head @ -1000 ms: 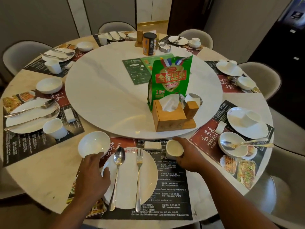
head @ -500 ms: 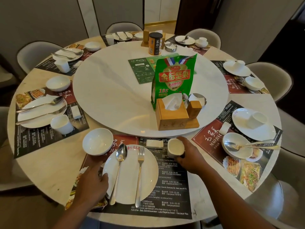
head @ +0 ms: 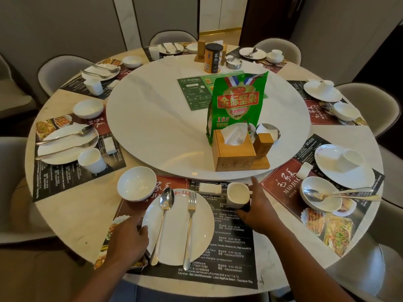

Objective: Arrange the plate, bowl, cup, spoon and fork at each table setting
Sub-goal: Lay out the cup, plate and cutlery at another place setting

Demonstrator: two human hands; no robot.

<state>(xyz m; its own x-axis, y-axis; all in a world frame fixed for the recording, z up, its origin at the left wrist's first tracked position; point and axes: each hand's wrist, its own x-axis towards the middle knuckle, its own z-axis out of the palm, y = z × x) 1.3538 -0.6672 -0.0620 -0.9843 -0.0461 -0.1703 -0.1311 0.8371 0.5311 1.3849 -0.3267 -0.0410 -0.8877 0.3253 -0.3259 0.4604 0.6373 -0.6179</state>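
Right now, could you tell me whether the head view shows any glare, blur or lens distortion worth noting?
Head view: wide-angle bending curves the table edge and chairs outward; soft glare on the white turntable and the near plate; fine placemat print near the right hand is slightly soft; room corners are dim.

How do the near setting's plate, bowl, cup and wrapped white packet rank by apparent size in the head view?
1. plate, clearly largest.
2. bowl.
3. cup, partly covered by the right hand.
4. wrapped white packet, smallest.
All sit at similar distance, so the order looks reliable.
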